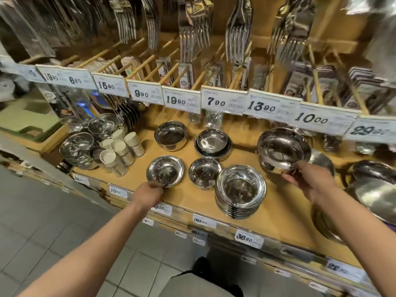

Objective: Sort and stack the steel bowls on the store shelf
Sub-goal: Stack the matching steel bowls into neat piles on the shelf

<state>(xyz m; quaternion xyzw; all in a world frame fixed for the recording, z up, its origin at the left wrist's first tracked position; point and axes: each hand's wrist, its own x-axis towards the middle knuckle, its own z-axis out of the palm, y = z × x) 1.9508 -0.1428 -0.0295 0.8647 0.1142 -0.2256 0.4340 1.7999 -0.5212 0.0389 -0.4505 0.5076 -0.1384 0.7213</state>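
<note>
My right hand (310,181) grips the near rim of a large steel bowl (284,150), tilted and lifted above the wooden shelf (188,202) at the right. My left hand (150,192) pinches the near rim of a shallow steel dish (165,170) resting on the shelf's front left. Between them sit a small deep bowl (204,172) and a stack of several wide bowls (240,190). Behind stand a deep bowl (170,135) and a nested pair of bowls (212,144).
White-lidded steel cups (122,148) and more bowl stacks (78,148) crowd the left end. Large steel plates (372,189) lie at the right. Price tags (181,101) line the upper shelf edge, with packaged forks hanging above. Tiled floor lies below.
</note>
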